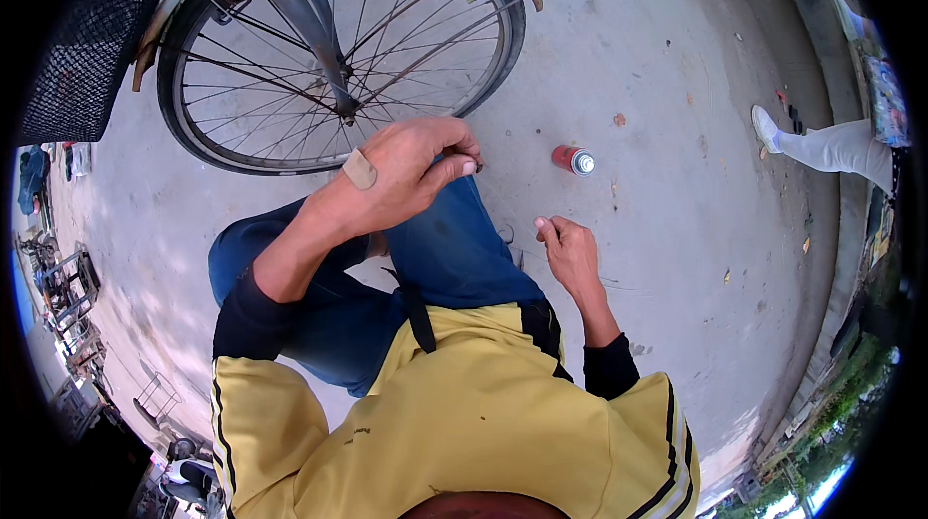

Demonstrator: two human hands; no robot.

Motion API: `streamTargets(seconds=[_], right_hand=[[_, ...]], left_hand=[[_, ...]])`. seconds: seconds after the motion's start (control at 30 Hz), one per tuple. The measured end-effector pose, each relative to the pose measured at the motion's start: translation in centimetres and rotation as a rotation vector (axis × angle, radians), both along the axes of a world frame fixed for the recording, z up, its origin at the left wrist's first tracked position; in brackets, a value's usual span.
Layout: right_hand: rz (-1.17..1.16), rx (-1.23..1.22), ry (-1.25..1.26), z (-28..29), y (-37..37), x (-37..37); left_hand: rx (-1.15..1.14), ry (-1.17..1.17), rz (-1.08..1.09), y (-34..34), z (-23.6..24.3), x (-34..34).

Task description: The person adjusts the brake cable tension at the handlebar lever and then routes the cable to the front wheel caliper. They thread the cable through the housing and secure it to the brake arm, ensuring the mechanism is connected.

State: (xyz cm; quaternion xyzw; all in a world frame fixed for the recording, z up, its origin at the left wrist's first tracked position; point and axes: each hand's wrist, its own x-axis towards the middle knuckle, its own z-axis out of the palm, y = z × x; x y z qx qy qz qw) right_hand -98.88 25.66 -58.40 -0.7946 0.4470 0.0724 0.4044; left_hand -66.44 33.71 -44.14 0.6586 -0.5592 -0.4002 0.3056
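My left hand (411,166), with a tan plaster on its back near the wrist, is closed in front of the bicycle's wheel (515,26). Its thumb and forefinger pinch a small dark piece (479,169), too small to name. Above my knee on the right, my right hand (570,250) is closed too, thumb against the curled fingers; whatever it may hold is hidden. Beyond it a red spray can (570,159) with a silvery top is on the ground, touched by neither hand. The fork (304,26) runs down to the wheel's hub, close to my left hand.
A black mesh basket (97,36) hangs at the bicycle's left. Far right, another person's leg in white trousers (841,145) extends over the concrete near a kerb. Dry leaves (620,119) dot the ground. Carts and frames (63,277) stand at the left edge.
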Motion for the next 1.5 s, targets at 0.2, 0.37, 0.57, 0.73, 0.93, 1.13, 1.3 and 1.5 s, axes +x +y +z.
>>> streamTargets(seconds=[0.2, 0.37, 0.57, 0.73, 0.93, 1.13, 1.3, 1.5], right_hand=[[-0.768, 0.546, 0.131, -15.7, 8.4, -13.7], [-1.64, 0.813, -0.172, -20.8, 8.9, -12.8], [-1.828, 0.803, -0.163, -25.2, 6.4, -11.4], [-1.811, 0.845, -0.263, -29.7, 6.0, -13.4], [-2.095, 0.82, -0.469, -27.7, 5.4, -17.3], [-2.152, 0.577, -0.887, -25.2, 2.2, -29.5], [-1.774, -0.214, -0.906, -20.2, -2.8, -39.9], [-1.175, -0.332, -0.932, 10.2, -8.5, -10.5]], left_hand=[[0.169, -0.174, -0.216, -0.7, -4.6, -2.0], [0.077, -0.348, -0.301, -0.3, -9.8, -1.8], [0.22, -0.442, -0.295, -1.1, -14.4, -0.2], [0.292, -0.384, -0.259, -1.1, -14.7, -0.5], [0.238, -0.428, -0.253, -0.3, -13.6, -1.3], [0.325, -0.228, -0.2, 0.2, -6.8, -0.3], [0.273, -0.181, -0.35, -0.7, -5.7, 0.5], [-0.076, -0.164, -0.181, 0.1, -3.3, 2.4]])
